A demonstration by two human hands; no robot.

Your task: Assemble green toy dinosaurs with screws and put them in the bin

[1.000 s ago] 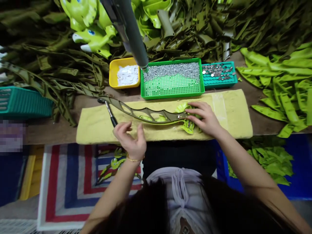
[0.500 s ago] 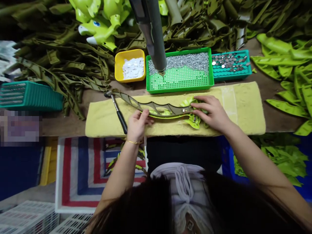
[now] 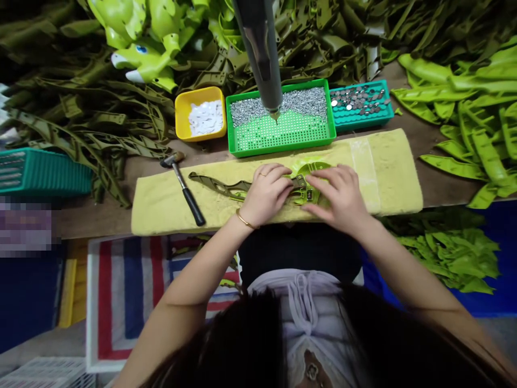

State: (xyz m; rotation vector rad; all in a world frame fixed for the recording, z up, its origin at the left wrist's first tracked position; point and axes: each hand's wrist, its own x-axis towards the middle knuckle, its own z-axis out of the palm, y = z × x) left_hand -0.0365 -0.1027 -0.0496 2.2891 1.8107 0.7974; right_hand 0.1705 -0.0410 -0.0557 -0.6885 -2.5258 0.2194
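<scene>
Olive strip [image 3: 237, 189] — axis crosswise, tip [image 3: 194, 175] leftward, left fingers [image 3: 278, 184] gripping it, right fingers [image 3: 328, 177] parted

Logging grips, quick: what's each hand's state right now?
Left hand: curled over the olive strip; grip can't be told.
Right hand: open, at the green piece.

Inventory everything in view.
Cloth: one, yellow, centre
Curved part: one, olive and lime, on cloth
Hammer: one, black handle, left
Driver: one, grey, top centre
Screw tray: one, green, behind cloth
Disc tray: one, teal, back right
Tub: one, yellow, back left
Box: one, teal, far left
Toy bodies: several, lime, back left
Loose parts: many, olive, back
Pointed parts: many, lime, right
Striped crate: one, multicoloured, lower left
Bin: one, blue, lower right
Left hand: one, on curved part
Right hand: one, right end
</scene>
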